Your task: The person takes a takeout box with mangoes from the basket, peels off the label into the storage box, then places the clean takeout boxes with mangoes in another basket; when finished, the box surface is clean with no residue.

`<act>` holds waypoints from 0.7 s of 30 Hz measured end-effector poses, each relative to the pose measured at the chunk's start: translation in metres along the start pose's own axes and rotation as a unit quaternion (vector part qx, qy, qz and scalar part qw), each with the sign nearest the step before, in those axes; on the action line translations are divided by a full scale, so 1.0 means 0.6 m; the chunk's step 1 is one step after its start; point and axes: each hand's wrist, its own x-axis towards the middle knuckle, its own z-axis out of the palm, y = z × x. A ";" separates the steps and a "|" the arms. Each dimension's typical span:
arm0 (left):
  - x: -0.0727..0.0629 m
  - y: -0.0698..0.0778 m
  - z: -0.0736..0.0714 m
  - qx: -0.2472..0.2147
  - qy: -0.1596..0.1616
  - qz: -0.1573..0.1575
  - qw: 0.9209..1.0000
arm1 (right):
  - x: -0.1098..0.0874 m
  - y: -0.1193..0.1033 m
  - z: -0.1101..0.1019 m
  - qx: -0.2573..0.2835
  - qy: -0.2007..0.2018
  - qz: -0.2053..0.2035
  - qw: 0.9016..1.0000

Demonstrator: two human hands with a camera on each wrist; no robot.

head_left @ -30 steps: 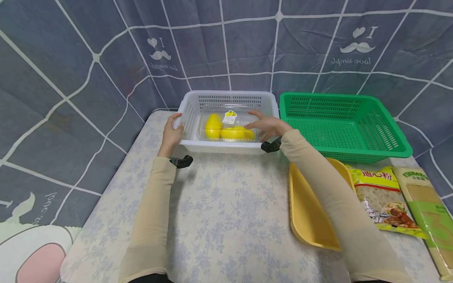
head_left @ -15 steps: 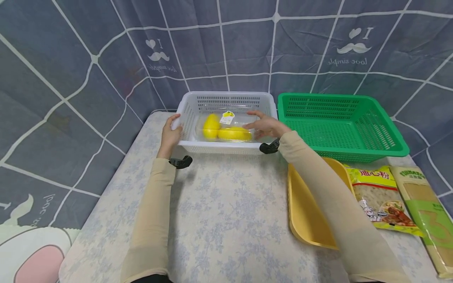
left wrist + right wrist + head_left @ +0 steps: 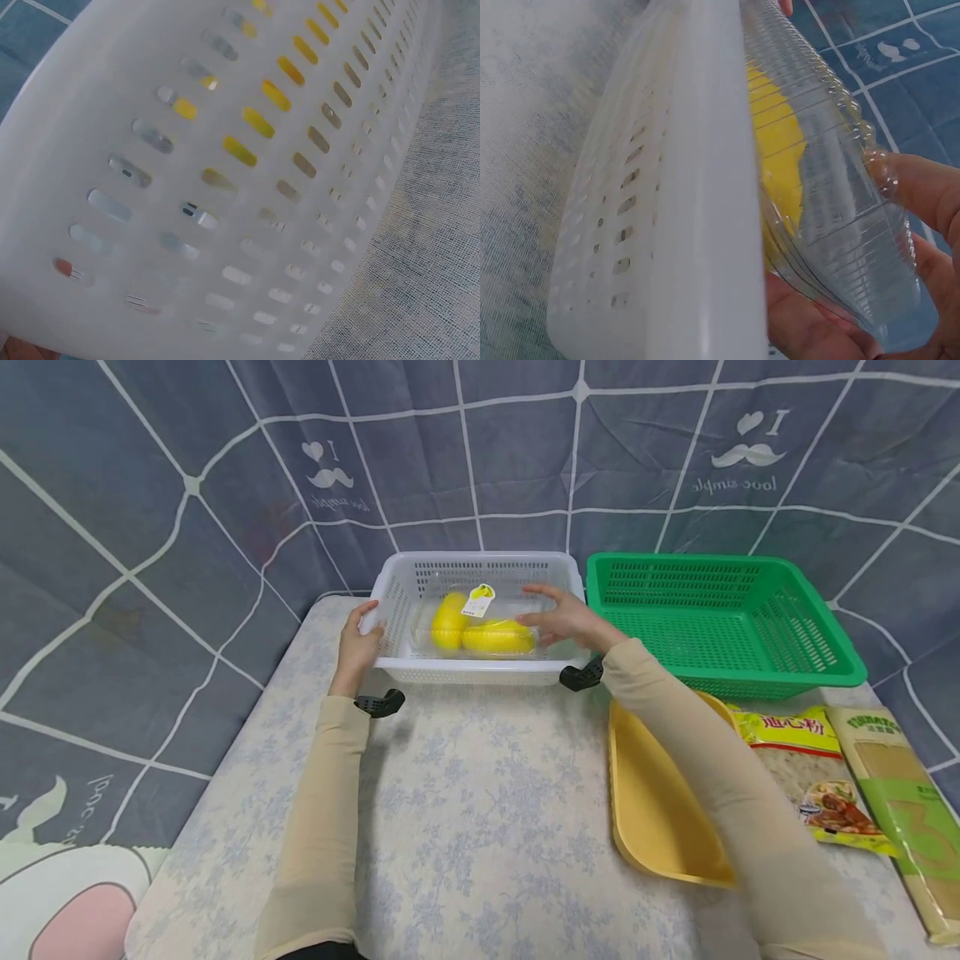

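A white perforated plastic basket (image 3: 480, 667) stands near the back of the table. Inside it is a clear plastic box (image 3: 504, 603) with a label (image 3: 478, 601) and smooth yellow fruits (image 3: 498, 637), their kind unclear. My left hand (image 3: 357, 643) grips the basket's left rim. In the left wrist view the basket wall (image 3: 105, 82) fills most of the picture, and yellow shows through its slots. My right hand (image 3: 572, 618) holds the right end of the box. The right wrist view has its fingers (image 3: 919, 187) curled on the edge of the box (image 3: 840, 199), above the basket rim.
A green perforated basket (image 3: 720, 683) stands directly right of the white one. Under my right forearm lies a yellow tray (image 3: 652, 810). A bag of pasta (image 3: 817, 777) and a long packet of noodles (image 3: 900, 793) lie at the right edge. A patterned curtain (image 3: 525, 460) hangs behind.
The box has tilted a little and its label has turned and risen. My right hand stays at the box's right end. My left hand keeps its hold on the rim.
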 end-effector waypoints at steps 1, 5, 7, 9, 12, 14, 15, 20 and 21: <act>0.000 0.000 0.000 -0.002 0.000 0.001 1.000 | -0.004 0.000 -0.002 0.005 -0.003 -0.010 1.000; 0.001 -0.002 -0.001 -0.011 -0.002 0.004 1.000 | -0.022 0.002 -0.014 0.026 -0.009 -0.039 0.999; 0.001 -0.002 0.000 -0.015 -0.004 0.003 1.000 | -0.034 0.003 -0.021 0.026 -0.001 -0.051 0.998; 0.000 -0.002 0.000 -0.016 -0.005 0.001 1.000 | -0.046 0.004 -0.028 0.023 0.009 -0.065 0.998; 0.000 -0.002 0.000 -0.013 -0.004 -0.004 1.000 | -0.066 0.009 -0.037 0.024 0.019 -0.092 0.995; 0.000 -0.002 0.000 -0.011 -0.004 -0.006 1.000 | -0.080 0.015 -0.041 0.032 0.026 -0.107 0.993; -0.001 -0.003 0.000 -0.010 -0.004 -0.007 1.000 | -0.087 0.018 -0.042 0.037 0.031 -0.114 0.992; -0.001 -0.003 0.000 -0.011 -0.005 -0.005 1.000 | -0.123 0.031 -0.041 0.033 0.078 -0.144 0.986; -0.002 -0.003 0.000 -0.012 -0.005 -0.005 1.000 | -0.130 0.033 -0.041 0.029 0.090 -0.150 0.984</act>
